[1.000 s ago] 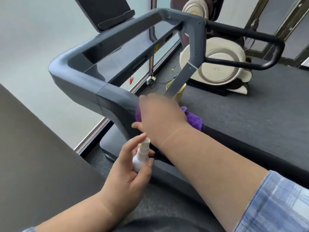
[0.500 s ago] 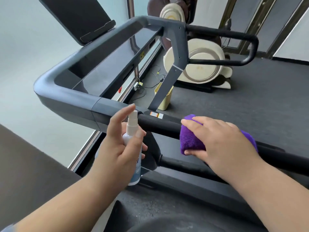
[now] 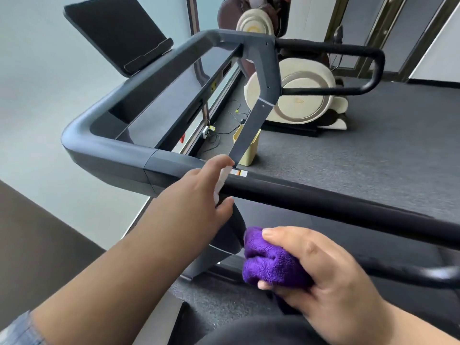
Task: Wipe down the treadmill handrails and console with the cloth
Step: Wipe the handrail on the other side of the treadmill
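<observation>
Far left I see the tilted black console screen (image 3: 117, 33), raised above the grey treadmill frame (image 3: 104, 143) that bends round toward me. My left hand (image 3: 199, 192) is just this side of that frame, fingers curled around a white spray bottle (image 3: 221, 183); only a strip of the bottle shows between forefinger and thumb, and it sits against the start of the black handrail (image 3: 323, 202), by a small white and orange label (image 3: 240, 173). That handrail runs off to the right edge. Below it, apart from the rail, my right hand (image 3: 331, 275) grips the purple cloth (image 3: 268, 260), bunched into a wad, thumb across the top and fingers closed beneath. The cloth touches neither rail nor console. Behind the frame upright stands a pale yellow bin (image 3: 249, 148) on the grey carpet (image 3: 373, 150), with loose cables beside it. Further right, 1 cream and brown massage chair (image 3: 298, 95) sits behind the far handrail (image 3: 348, 70).
</observation>
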